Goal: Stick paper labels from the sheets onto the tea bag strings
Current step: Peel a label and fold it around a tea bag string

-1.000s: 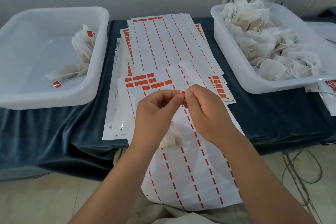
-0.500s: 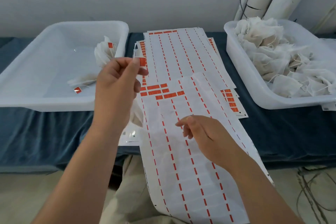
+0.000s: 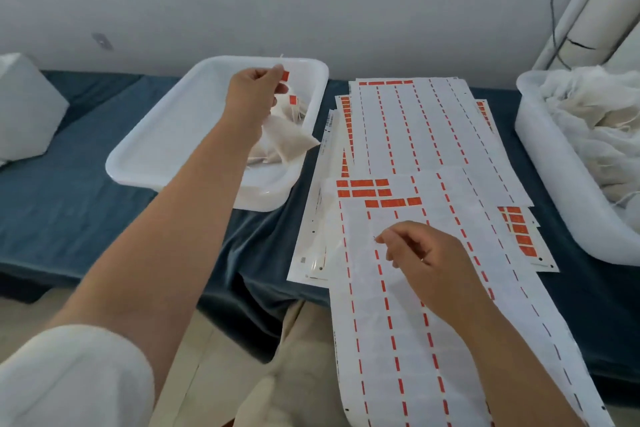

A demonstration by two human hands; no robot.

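Blue-draped table point(image 3: 86, 184) against a grey wall. Pinching a small orange paper label point(image 3: 285, 75) in the left hand point(image 3: 254, 90) over the white plastic tray point(image 3: 114, 166), far right corner, cream tea bag point(image 3: 284, 139) just beneath. Hovering the right hand point(image 3: 426, 253), fingers loosely curled on nothing, above the white label sheet point(image 3: 398, 340) at the near edge.

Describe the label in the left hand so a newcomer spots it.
Start at the white tray left of the label sheets. Over its far right corner, the left hand pinches a small orange label. Unlike the orange label below, it is held aloft.
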